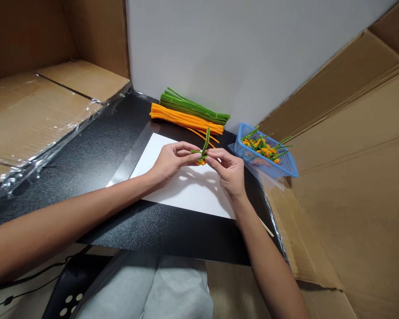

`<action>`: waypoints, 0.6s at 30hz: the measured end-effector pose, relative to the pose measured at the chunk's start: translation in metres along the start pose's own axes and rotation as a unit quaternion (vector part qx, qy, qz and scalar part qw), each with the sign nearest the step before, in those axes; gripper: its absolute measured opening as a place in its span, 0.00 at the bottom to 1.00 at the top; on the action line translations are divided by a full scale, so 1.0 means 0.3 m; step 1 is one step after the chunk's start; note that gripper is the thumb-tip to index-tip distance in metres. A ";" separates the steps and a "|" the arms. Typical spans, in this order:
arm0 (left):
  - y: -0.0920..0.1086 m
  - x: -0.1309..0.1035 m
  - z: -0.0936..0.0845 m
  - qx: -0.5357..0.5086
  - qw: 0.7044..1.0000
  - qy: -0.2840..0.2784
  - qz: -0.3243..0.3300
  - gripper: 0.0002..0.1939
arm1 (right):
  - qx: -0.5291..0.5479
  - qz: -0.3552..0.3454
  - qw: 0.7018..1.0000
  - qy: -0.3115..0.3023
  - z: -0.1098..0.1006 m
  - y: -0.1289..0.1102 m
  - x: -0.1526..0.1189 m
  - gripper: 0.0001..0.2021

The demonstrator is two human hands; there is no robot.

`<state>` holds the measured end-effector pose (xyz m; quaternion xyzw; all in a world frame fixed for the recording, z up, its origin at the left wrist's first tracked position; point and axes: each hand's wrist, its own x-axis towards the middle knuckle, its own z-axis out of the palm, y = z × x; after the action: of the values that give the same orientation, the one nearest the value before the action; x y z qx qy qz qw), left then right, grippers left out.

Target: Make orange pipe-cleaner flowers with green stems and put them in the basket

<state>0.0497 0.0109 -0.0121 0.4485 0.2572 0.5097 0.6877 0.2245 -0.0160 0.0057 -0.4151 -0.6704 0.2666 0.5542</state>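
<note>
Between my two hands is a small pipe-cleaner flower (204, 153), with an orange part at the bottom and green stems, one of them standing upright. My left hand (173, 161) pinches its left side between thumb and fingers. From the right, my right hand (228, 170) pinches the green part at the other side. Both hands hover over a white sheet of paper (186, 190). Behind them lie a bundle of orange pipe cleaners (186, 118) and a bundle of green pipe cleaners (193, 106).
A blue plastic basket (266, 164) at the right holds several orange and green pipe-cleaner pieces. The black table (126, 226) is bordered by cardboard on the left (36, 119) and right (352, 177), with a pale wall (236, 53) behind. A thin pale stick (266, 227) lies near my right forearm.
</note>
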 end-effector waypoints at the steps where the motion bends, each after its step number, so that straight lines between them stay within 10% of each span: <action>1: -0.002 0.001 -0.002 0.005 1.000 0.002 0.007 0.19 | -0.008 -0.007 1.000 0.004 0.004 -0.001 -0.003 0.05; 18: 0.011 0.007 0.001 0.015 0.999 0.010 0.041 0.18 | -0.295 -0.202 0.929 0.091 0.030 -0.044 -0.032 0.03</action>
<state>0.0491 0.0131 -0.0087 0.4638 0.2526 0.5379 0.6571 0.2128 -0.0301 0.0093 -0.4385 -0.7352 -0.0996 0.5071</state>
